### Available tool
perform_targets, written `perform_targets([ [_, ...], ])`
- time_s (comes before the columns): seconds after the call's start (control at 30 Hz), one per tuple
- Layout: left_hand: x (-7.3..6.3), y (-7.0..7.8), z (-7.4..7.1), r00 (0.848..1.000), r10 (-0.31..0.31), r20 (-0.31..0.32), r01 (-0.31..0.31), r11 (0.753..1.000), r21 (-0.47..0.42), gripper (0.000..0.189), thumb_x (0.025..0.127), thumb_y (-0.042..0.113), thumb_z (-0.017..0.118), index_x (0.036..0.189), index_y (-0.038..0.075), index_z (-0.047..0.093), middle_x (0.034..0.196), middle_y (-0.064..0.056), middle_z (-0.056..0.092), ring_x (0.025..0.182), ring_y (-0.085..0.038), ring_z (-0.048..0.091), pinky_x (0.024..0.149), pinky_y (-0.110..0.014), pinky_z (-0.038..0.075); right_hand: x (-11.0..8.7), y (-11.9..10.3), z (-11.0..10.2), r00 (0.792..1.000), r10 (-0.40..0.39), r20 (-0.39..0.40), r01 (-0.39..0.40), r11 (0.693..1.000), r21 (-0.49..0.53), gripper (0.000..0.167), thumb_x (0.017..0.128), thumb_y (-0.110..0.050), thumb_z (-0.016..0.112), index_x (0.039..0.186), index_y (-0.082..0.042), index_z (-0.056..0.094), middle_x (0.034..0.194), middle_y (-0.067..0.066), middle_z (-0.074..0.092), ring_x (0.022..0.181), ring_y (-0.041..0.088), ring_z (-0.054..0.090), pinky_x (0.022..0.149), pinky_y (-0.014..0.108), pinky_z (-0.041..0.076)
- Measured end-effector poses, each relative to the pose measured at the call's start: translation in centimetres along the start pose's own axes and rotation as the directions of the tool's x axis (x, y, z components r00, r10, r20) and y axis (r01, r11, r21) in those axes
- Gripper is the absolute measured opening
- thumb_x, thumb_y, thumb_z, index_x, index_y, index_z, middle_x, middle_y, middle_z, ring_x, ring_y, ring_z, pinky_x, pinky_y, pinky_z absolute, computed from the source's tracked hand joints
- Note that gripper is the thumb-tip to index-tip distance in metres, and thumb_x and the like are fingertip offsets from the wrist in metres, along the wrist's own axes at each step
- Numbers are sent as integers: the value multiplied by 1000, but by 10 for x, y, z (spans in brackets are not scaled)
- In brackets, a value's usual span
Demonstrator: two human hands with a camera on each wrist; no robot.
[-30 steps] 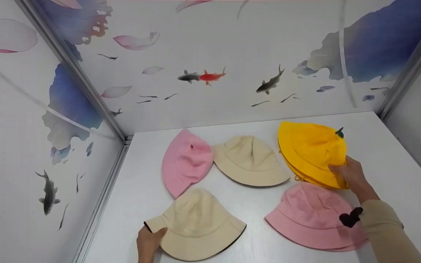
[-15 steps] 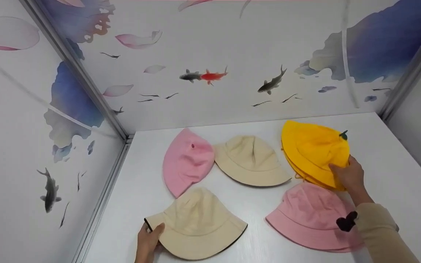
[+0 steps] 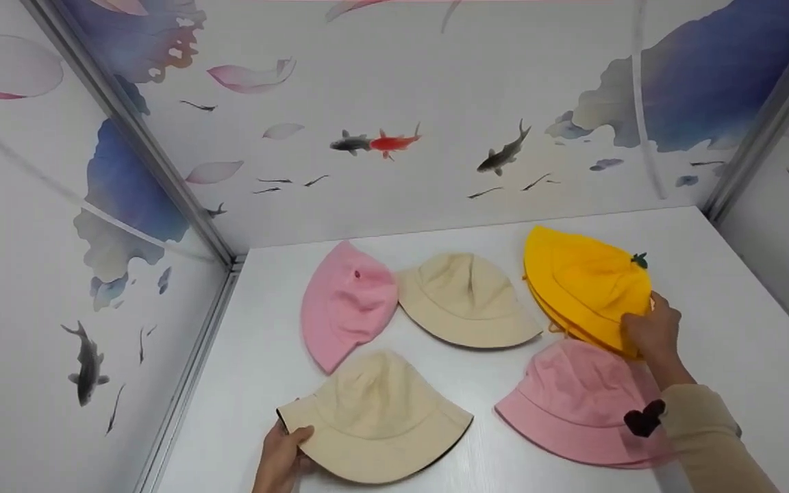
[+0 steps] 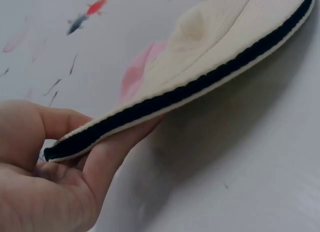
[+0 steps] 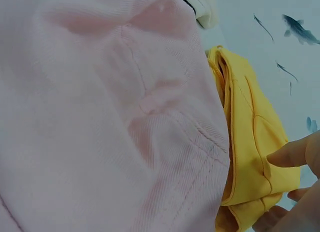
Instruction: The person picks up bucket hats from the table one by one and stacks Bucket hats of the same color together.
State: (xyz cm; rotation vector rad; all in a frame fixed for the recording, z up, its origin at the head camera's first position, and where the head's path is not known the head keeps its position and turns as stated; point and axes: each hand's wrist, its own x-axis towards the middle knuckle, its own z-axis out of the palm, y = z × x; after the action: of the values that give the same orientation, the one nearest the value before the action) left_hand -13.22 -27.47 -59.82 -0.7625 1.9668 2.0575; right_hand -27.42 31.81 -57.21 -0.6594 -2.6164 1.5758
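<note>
My left hand [image 3: 281, 453] pinches the left end of a beige bucket hat's brim, thumb on top and fingers underneath. That beige bucket hat [image 3: 384, 411] has a dark edge strip, and in the left wrist view its brim [image 4: 200, 84] slants up from the hand, with shadow below. At the back right, my right hand [image 3: 656, 335] grips the lower right edge of a yellow bucket hat [image 3: 590, 287] with a small green leaf on its crown. In the right wrist view the thumb [image 5: 290, 153] lies on the yellow cloth; the other fingers are partly hidden behind it.
A pink bucket hat [image 3: 572, 404] lies in front of the yellow one, below my right forearm, with a dark heart shape [image 3: 644, 418] near the sleeve. Another pink hat [image 3: 346, 301] and a second beige hat [image 3: 466, 294] lie farther back. Printed walls [image 3: 435, 205] enclose the white table [image 3: 483, 452].
The beige hat in my left hand has shifted slightly right and up. The yellow hat has turned a little under my right hand, its leaf now lower. The other hats stay put.
</note>
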Motion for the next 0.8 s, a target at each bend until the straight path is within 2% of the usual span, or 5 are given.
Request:
perform_targets([
  [0.13, -1, -1, 3, 999, 35, 4, -35, 999, -20, 70, 98, 6, 57, 154, -10, 18, 107, -10, 69, 84, -12, 70, 71, -29, 58, -5, -2, 3, 999, 1, -51, -1, 1000, 13, 73, 94, -9, 49, 157, 5, 14, 156, 34, 25, 134, 47, 38, 115, 60, 36],
  [0.4, 2, -3, 8, 998, 56, -33, -58, 994, -88, 65, 98, 7, 59, 152, -8, 26, 132, -20, 59, 98, -11, 69, 85, -30, 60, -21, -14, 13, 991, -56, -123, 54, 998, -19, 65, 97, -8, 50, 154, 7, 23, 154, 38, 25, 142, 55, 26, 120, 63, 25],
  [0.53, 0, -3, 10, 996, 76, -44, -80, 990, -117, 64, 97, 6, 60, 150, -9, 27, 135, -21, 56, 101, -10, 67, 87, -28, 59, -28, -22, 20, 993, -74, -87, 75, 997, 8, 64, 98, -7, 51, 155, 6, 24, 154, 36, 24, 142, 54, 28, 119, 62, 28],
  [0.67, -4, -2, 14, 995, 89, -43, -95, 980, -176, 65, 96, 6, 63, 150, -8, 28, 126, -11, 61, 99, -7, 67, 87, -25, 58, -34, -28, 27, 997, -71, -38, 72, 997, 25, 62, 98, -9, 51, 154, 3, 27, 157, 33, 24, 143, 52, 29, 119, 62, 29],
  [0.8, -9, 1, 17, 996, 84, -15, -85, 970, -226, 67, 96, 6, 62, 150, -6, 26, 117, -4, 64, 97, -10, 69, 84, -28, 60, -40, -35, 35, 995, -92, 32, 93, 996, -11, 60, 99, -10, 50, 154, 3, 29, 158, 32, 24, 142, 49, 29, 118, 62, 29],
])
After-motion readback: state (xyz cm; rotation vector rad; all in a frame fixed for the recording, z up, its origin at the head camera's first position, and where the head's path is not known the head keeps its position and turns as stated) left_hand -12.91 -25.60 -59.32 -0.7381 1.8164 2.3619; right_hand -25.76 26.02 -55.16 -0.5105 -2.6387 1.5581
